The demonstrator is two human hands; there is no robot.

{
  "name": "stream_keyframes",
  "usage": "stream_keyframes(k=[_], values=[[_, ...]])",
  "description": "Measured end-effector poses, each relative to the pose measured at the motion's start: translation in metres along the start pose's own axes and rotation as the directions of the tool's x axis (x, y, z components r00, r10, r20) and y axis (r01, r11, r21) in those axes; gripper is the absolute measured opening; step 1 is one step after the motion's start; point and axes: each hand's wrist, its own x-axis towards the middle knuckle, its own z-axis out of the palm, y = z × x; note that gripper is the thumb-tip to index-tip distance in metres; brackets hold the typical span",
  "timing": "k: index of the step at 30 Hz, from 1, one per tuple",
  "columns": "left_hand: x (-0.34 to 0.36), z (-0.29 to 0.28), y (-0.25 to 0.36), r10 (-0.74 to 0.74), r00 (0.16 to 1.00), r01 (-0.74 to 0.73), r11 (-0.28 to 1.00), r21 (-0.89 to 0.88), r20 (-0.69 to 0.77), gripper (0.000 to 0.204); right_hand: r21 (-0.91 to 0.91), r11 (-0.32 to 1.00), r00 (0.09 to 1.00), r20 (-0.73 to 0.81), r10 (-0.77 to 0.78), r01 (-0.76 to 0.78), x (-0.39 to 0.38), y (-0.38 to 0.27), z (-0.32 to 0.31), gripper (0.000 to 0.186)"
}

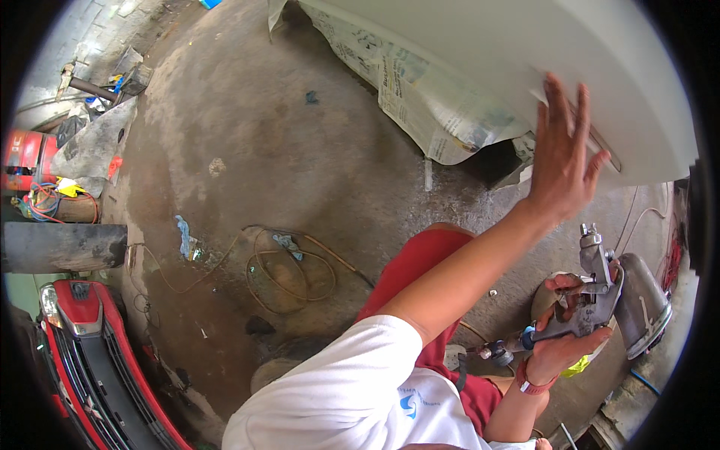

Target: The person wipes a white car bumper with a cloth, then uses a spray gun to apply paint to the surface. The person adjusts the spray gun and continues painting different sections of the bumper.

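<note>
My left hand point(559, 161) reaches up to a large white panel point(577, 45), fingers stretched out and apart. Its fingertips lie against the panel or just over it, beside a narrow slot or recess; exact contact is hard to tell. At the lower right, my right hand point(561, 352) is wrapped round a metal spray gun point(585, 313). A grey metal cup point(646, 304) is attached to the gun's far side. A fitting at the bottom of its handle points left, toward my legs. Newspaper sheets point(442, 105) hang along the panel's lower edge.
A thin hose point(330, 281) lies coiled on the wet, stained concrete floor point(217, 97). A red bumper with a black grille point(94, 352) stands at the lower left. Beyond it are a dark cylinder point(64, 247), a red drum point(30, 154) and clutter. Blue rags point(182, 235) lie about.
</note>
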Motion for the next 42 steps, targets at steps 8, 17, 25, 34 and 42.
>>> stream_keyframes(k=[8,17,25,34,42], values=[[0.013,0.012,0.009,0.452,0.874,-0.485,0.831,0.273,0.178,0.095,0.081,0.996,0.999,0.011,-0.045,0.044,-0.007,-0.028,-0.009,0.107],[0.102,-0.114,-0.124,-0.357,0.847,0.375,0.926,-0.033,-0.395,0.108,0.022,0.994,0.995,-0.001,-0.103,0.103,-0.019,-0.036,-0.03,0.107],[0.118,-0.148,-0.14,-0.244,0.951,0.243,0.97,-0.028,-0.19,0.122,0.014,0.999,1.0,0.001,-0.031,0.031,-0.017,-0.028,-0.028,0.101],[0.12,-0.15,-0.13,-0.159,0.961,0.169,0.985,0.026,-0.226,0.116,0.006,1.0,0.997,0.066,0.028,-0.028,-0.021,-0.035,-0.02,0.103],[0.097,-0.091,-0.049,0.394,0.913,-0.394,0.775,0.495,0.109,0.106,-0.071,0.997,0.991,0.131,-0.006,0.015,-0.017,-0.06,-0.017,0.101]])
